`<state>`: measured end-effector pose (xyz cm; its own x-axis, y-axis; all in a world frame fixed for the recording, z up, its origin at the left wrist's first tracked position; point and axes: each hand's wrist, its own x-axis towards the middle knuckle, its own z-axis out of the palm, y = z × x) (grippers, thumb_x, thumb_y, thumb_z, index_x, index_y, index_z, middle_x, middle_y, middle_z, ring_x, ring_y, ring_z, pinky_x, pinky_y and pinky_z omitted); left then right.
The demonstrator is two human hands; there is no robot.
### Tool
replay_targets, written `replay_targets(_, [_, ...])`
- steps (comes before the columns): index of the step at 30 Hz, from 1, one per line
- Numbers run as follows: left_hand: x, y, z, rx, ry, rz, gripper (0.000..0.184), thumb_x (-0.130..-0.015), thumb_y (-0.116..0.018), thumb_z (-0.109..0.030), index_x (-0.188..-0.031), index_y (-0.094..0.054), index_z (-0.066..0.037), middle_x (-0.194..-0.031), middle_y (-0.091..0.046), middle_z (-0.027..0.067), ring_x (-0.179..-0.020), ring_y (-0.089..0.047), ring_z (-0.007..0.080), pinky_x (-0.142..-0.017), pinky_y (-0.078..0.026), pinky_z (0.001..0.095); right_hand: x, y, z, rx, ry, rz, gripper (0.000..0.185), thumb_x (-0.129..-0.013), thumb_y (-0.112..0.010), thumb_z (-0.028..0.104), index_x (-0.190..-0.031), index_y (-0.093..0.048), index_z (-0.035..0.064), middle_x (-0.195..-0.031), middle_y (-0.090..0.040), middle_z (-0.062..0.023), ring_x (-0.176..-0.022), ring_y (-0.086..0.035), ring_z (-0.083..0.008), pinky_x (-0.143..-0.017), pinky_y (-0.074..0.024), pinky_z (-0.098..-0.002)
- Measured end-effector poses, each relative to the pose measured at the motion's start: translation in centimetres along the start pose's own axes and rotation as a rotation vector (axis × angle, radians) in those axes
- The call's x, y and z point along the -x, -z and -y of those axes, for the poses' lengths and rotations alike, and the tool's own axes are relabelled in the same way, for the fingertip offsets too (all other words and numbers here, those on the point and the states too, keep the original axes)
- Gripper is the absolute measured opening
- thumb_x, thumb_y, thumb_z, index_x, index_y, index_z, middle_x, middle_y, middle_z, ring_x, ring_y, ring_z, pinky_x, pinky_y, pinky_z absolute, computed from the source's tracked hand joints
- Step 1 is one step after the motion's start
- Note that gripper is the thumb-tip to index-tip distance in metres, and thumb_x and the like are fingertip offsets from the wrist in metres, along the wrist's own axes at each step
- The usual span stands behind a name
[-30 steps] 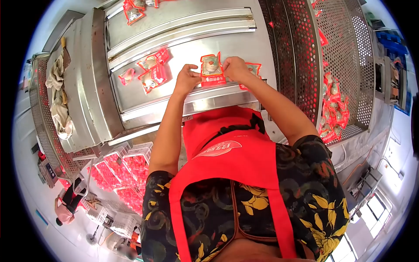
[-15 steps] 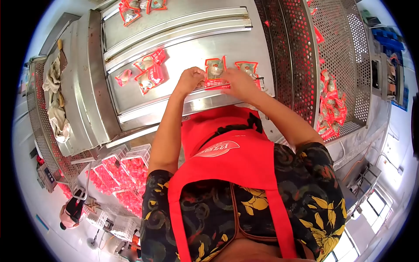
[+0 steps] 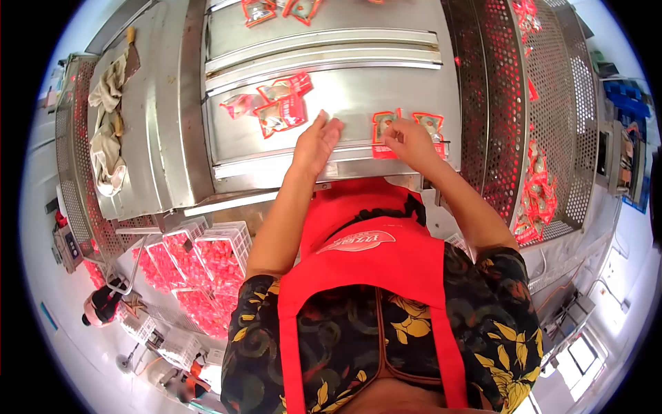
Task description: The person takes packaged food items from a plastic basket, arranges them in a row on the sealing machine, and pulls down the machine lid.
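My left hand (image 3: 318,141) is held above the front of the metal worktop (image 3: 338,90), fingers apart and nothing in them. To its left lie several red-and-clear food packets (image 3: 283,110), overlapping in a small pile. My right hand (image 3: 414,145) has its fingers curled at the right side of a clear packet with red edges (image 3: 383,130), which lies on the front sealing strip. Another such packet (image 3: 429,123) sits just beyond my right hand, partly covered by it. What the packets contain looks rounded and greenish-grey.
Metal bars (image 3: 324,55) cross the worktop. More packets (image 3: 283,10) lie on the far section. A perforated metal trough (image 3: 562,138) with packets stands on the right. Cloths (image 3: 107,159) lie at left. White crates (image 3: 238,241) of red packets and a person (image 3: 103,303) are at lower left.
My left hand has come away from the packet and opened, shifting left toward the pile. My right hand stays at the packet. The view has shifted, so the worktop appears further right.
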<state>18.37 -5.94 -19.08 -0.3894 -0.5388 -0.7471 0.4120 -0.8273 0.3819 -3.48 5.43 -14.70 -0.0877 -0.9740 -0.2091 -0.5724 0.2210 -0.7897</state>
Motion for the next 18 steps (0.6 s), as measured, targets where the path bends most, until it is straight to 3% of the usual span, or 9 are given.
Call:
replay_targets(2, [-1.2,1.7,-1.3,0.209,-0.087,-0.106,0.033,-0.094,-0.063,-0.027,-0.109,-0.056,0.001,-0.109,-0.06,0.0144,-0.093,-0.062,0.022,-0.078,-0.055,0.0285,-1.9,-1.2,1.1,-0.201,-0.044,-0.034,0.015,-0.087,-0.067,0.015,-0.088,-0.065,0.0001,-0.075,-0.062,-0.0006,-0.061,-0.052,-0.0069,-0.058,-0.044,-0.0247])
replay_targets(3, [-1.7,2.6,-1.9,0.41,-0.161,-0.209,0.031,-0.093,-0.065,-0.028,-0.106,-0.058,-0.001,-0.105,-0.061,0.012,-0.094,-0.061,0.0192,-0.079,-0.055,0.0287,-2.8,-1.8,1.7,-0.196,-0.037,-0.026,0.015,-0.087,-0.067,0.015,-0.088,-0.065,0.0001,-0.075,-0.062,-0.0006,-0.061,-0.052,-0.0069,-0.058,-0.044,-0.0247])
replay_targets(5, [-2.1,5.0,-3.1,0.432,-0.216,-0.258,0.026,-0.093,-0.065,-0.023,-0.106,-0.059,-0.002,-0.102,-0.061,0.009,-0.095,-0.06,0.018,-0.081,-0.055,0.0297,-4.4,-2.8,3.0,-0.305,-0.17,0.047,0.019,-0.084,-0.069,0.019,-0.088,-0.069,0.001,-0.076,-0.067,-0.0058,-0.064,-0.059,-0.012,-0.06,-0.0466,-0.0275])
replay_targets(7, [-0.8,5.8,-4.0,0.09,-0.21,-0.207,0.017,-0.093,-0.062,-0.014,-0.105,-0.058,-0.002,-0.097,-0.064,0.0093,-0.087,-0.064,0.0184,-0.083,-0.055,0.0328,-5.7,-3.7,4.1,-0.333,-0.194,0.024,0.02,-0.085,-0.068,0.02,-0.088,-0.068,-0.0002,-0.076,-0.067,-0.0055,-0.064,-0.059,-0.0112,-0.06,-0.0465,-0.0276])
replay_targets(9, [1.1,5.9,-3.6,0.0,-0.198,-0.142,0.011,-0.093,-0.062,-0.011,-0.1,-0.06,-0.003,-0.093,-0.067,0.0059,-0.082,-0.064,0.0154,-0.08,-0.055,0.0309,-6.9,-4.8,4.3,-0.368,-0.225,-0.011,0.022,-0.086,-0.068,0.02,-0.089,-0.068,-0.0014,-0.075,-0.067,-0.0052,-0.063,-0.058,-0.0103,-0.059,-0.0465,-0.0277])
replay_targets(12, [2.5,5.4,-2.7,-0.32,-0.103,0.047,0.01,-0.093,-0.062,-0.011,-0.099,-0.063,-0.004,-0.096,-0.068,0.004,-0.081,-0.064,0.0109,-0.075,-0.054,0.0256,-9.0,-6.3,2.8,-0.457,-0.372,0.11,0.021,-0.086,-0.068,0.02,-0.09,-0.069,-0.0003,-0.075,-0.066,-0.0034,-0.058,-0.056,-0.0102,-0.053,-0.0441,-0.0273])
replay_targets(14, [2.1,5.8,-2.3,-0.383,-0.057,0.098,0.012,-0.092,-0.063,-0.011,-0.102,-0.063,-0.004,-0.096,-0.068,0.0037,-0.082,-0.064,0.0103,-0.075,-0.054,0.0252,-9.7,-6.5,2.0,-0.521,-0.532,0.413,0.019,-0.085,-0.07,0.018,-0.091,-0.07,0.0003,-0.073,-0.065,-0.0029,-0.055,-0.053,-0.009,-0.046,-0.0396,-0.0254])
replay_targets(16, [2.6,4.7,-2.4,-0.47,-0.001,0.173,0.018,-0.092,-0.064,-0.013,-0.108,-0.063,-0.005,-0.101,-0.068,0.0034,-0.088,-0.063,0.0099,-0.079,-0.052,0.0252,-10.0,-6.3,1.2,-0.608,-0.57,0.446,0.016,-0.083,-0.072,0.015,-0.092,-0.07,0.0017,-0.073,-0.064,-0.0022,-0.054,-0.051,-0.0076,-0.043,-0.035,-0.0227])
replay_targets(18, [2.1,4.3,-2.8,-0.528,0.023,0.208,0.017,-0.091,-0.066,-0.013,-0.106,-0.065,-0.005,-0.096,-0.068,0.0024,-0.084,-0.062,0.009,-0.075,-0.051,0.0243,-10.1,-5.9,0.1,-0.698,-0.614,0.479,0.015,-0.081,-0.073,0.012,-0.092,-0.069,0.0031,-0.074,-0.064,-0.0015,-0.052,-0.05,-0.0062,-0.041,-0.0304,-0.02])
